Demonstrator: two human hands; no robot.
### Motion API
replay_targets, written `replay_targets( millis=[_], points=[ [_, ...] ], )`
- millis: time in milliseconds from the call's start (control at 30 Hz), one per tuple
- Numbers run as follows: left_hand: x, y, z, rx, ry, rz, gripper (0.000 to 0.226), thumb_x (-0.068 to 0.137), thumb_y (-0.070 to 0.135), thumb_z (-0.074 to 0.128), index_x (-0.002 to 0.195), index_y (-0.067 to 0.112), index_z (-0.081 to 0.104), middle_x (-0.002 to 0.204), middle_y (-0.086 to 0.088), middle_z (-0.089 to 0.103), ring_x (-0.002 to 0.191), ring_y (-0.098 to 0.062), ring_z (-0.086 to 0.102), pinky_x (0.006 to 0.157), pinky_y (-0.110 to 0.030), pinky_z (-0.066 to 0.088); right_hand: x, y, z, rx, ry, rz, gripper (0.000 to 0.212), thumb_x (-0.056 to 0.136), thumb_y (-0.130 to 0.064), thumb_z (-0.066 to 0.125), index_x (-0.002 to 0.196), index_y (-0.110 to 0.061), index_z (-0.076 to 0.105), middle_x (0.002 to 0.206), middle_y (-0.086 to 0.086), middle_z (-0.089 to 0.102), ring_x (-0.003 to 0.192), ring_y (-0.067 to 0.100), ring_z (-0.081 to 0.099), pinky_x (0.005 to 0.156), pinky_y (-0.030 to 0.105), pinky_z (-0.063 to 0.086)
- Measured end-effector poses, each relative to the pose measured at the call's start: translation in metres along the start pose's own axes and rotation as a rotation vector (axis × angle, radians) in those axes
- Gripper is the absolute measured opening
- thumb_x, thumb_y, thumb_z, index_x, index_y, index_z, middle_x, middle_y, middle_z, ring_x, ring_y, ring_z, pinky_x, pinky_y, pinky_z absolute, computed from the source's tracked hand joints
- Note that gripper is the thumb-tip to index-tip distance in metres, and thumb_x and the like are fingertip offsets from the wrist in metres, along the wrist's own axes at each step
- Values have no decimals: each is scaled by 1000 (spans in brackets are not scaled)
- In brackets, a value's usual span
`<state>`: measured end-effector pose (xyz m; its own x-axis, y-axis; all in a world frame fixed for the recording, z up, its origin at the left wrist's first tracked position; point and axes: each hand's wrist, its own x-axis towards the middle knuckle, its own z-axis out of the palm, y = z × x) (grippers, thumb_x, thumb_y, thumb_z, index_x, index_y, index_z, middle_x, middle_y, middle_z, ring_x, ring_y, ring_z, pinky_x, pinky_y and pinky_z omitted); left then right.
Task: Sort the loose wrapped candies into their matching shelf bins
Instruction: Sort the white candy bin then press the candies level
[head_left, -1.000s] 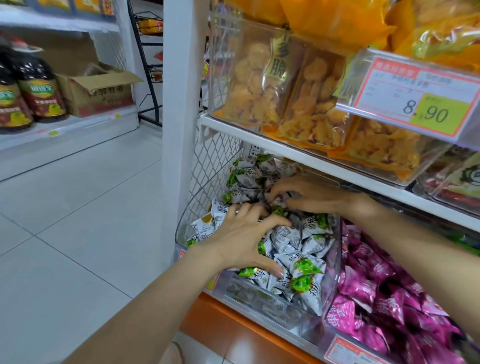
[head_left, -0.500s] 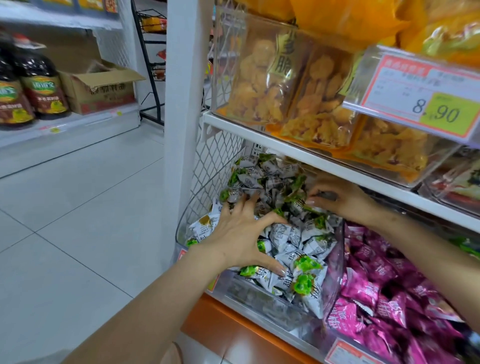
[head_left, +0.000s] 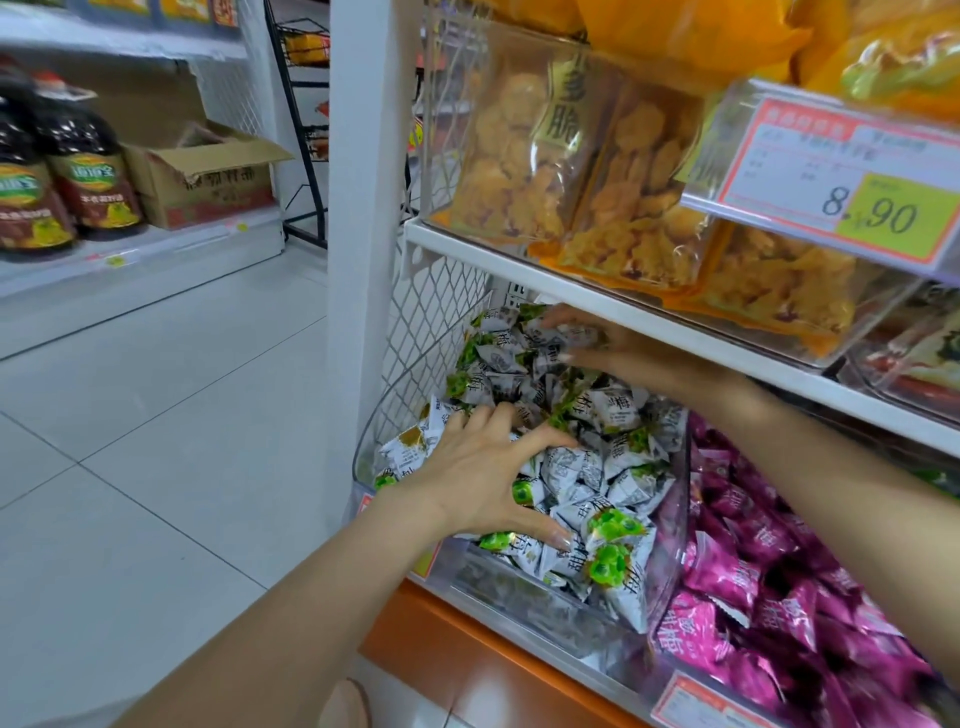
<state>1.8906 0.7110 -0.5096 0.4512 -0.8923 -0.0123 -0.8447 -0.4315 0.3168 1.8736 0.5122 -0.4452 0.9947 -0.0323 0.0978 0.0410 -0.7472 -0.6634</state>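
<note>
Green-and-white wrapped candies (head_left: 587, 483) are lying heaped in a clear bin (head_left: 519, 587) on the lower shelf of a shop rack, filling it from the front wall to the back. A person's left hand (head_left: 488, 467) is pressing down on the near half of the heap, palm down, fingers and thumb spread wide, fingertips sinking among the wrappers without gripping any of them. The right hand (head_left: 623, 353) is reaching into the back of the same bin, just beneath the edge of the upper shelf (head_left: 623, 312), its fingers stretching over the topmost candies; whether they are pinching a wrapper cannot be told. Both bare forearms are entering from the bottom and right of the view.

Just beside the bin on the right, magenta-wrapped candies (head_left: 769, 571) are sitting in a heap of their own, apart from the green ones behind a clear wall. A white wire mesh panel (head_left: 431, 312) is closing off the rack's left side next to a white post (head_left: 358, 208).

On the upper shelf, clear bags of golden fried snacks (head_left: 519, 156) are standing in a row behind a price tag (head_left: 841, 182) reading 8.90. Across the pale tiled floor (head_left: 156, 415), dark bottles (head_left: 88, 171) and an open cardboard box (head_left: 208, 176) are sitting on another low shelf.
</note>
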Motion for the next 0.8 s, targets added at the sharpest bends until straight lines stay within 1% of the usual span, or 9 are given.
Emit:
replay_targets(
  millis=[67, 167, 233, 333, 400, 500, 567, 667, 800],
  points=[
    [1, 0, -1, -1, -6, -1, 88, 64, 76, 57, 139, 50, 17, 137, -7, 29, 127, -24, 22, 105, -40, 19, 19, -8, 11, -159, -126, -15, 50, 87, -6, 63, 134, -13, 48, 143, 2, 40, 130, 11, 36, 92, -2, 27],
    [1, 0, 0, -7, -8, -4, 88, 64, 76, 57, 138, 51, 17, 137, -7, 28, 127, -24, 21, 106, -41, 19, 39, -7, 24, -527, -236, -69, 65, 82, -18, 72, 139, -27, 43, 136, -5, 44, 122, 10, 40, 86, 12, 24],
    [1, -1, 1, -24, -2, -2, 88, 64, 77, 57, 138, 52, 17, 135, -6, 28, 125, -23, 22, 105, -39, 19, 45, -4, 28, -614, -264, -108, 64, 79, -23, 74, 136, -32, 47, 136, -5, 47, 118, 11, 42, 87, 17, 24],
    [1, -2, 3, -35, 17, 5, 88, 65, 76, 57, 139, 52, 17, 133, -4, 28, 122, -21, 23, 101, -36, 19, 44, -1, 26, -604, -300, -135, 46, 78, -23, 75, 122, -28, 61, 120, -8, 55, 104, 7, 44, 84, 21, 28],
    [0, -3, 3, -26, 31, 11, 88, 66, 75, 58, 139, 51, 17, 138, -5, 24, 127, -22, 19, 104, -36, 17, 37, -1, 19, -592, -308, -151, 35, 78, -15, 74, 112, -19, 68, 115, -1, 59, 104, 16, 50, 83, 21, 33],
    [-3, -5, 4, -29, 74, 27, 87, 66, 74, 59, 139, 51, 19, 148, -3, 8, 136, -20, 3, 111, -40, 9, 19, -2, 6, -539, -308, -124, 28, 82, 4, 64, 106, -9, 70, 113, 13, 61, 101, 23, 53, 75, 0, 29],
    [-3, -8, 5, -35, 95, 18, 85, 65, 75, 59, 138, 53, 19, 151, -3, 0, 139, -20, -5, 114, -44, 2, 10, 0, 0, -523, -315, -112, 31, 82, 11, 56, 103, -7, 71, 119, 14, 60, 107, 23, 53, 75, -5, 25],
    [-3, -8, 5, 13, 80, -21, 84, 65, 78, 55, 136, 57, 17, 154, -7, -2, 142, -26, -11, 113, -56, -9, 0, 5, -2, -452, -339, -44, 31, 84, 11, 50, 95, -6, 73, 122, 6, 58, 119, 17, 48, 84, -1, 26],
    [-4, -6, 3, -16, 16, -68, 83, 66, 77, 54, 137, 56, 15, 156, -12, -3, 143, -30, -15, 111, -59, -11, -12, 5, -6, -323, -340, 55, 32, 89, 9, 46, 90, -8, 72, 122, 1, 58, 123, 3, 41, 93, 5, 24]
  ],
)
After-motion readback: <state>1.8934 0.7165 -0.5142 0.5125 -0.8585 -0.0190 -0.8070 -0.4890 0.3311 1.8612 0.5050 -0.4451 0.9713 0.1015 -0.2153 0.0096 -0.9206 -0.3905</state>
